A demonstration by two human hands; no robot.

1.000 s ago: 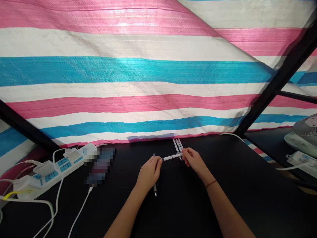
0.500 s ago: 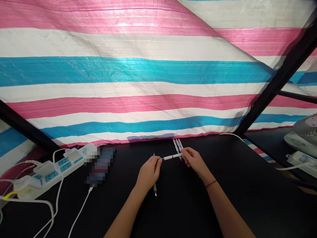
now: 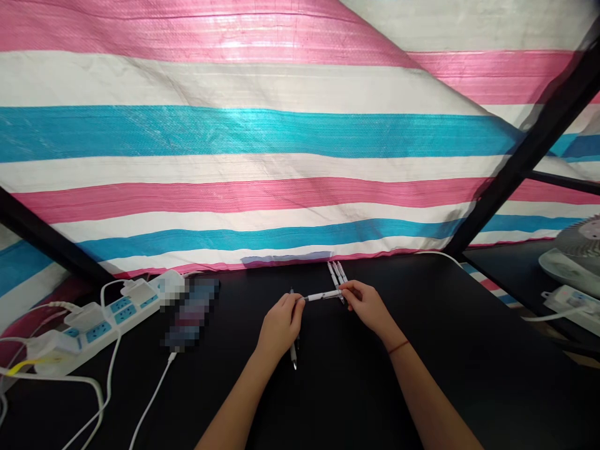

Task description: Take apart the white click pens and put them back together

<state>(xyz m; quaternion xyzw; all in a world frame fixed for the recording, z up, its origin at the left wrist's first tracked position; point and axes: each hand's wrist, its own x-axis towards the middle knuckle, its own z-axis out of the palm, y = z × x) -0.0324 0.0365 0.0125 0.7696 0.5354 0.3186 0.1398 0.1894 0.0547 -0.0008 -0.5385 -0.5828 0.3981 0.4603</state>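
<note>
My left hand (image 3: 281, 325) and my right hand (image 3: 368, 307) both pinch a white pen (image 3: 323, 295), held level a little above the black table (image 3: 422, 381). A second pen (image 3: 293, 356), with a metal tip, runs front to back under my left hand, whose palm hides its middle. Just beyond my right fingertips, a small group of white pens (image 3: 336, 274) lies side by side on the table. My right hand partly covers their near ends.
A white power strip (image 3: 103, 325) with plugs and white cables lies at the left, beside a pixelated phone-sized object (image 3: 190, 312). A striped plastic tarp (image 3: 234, 134) hangs behind the table, crossed by a black beam (image 3: 529, 156). A fan (image 3: 579, 247) stands at the right.
My right hand has shifted slightly left, carrying the held pen with it and closing the gap between my hands. The group of pens has not moved.
</note>
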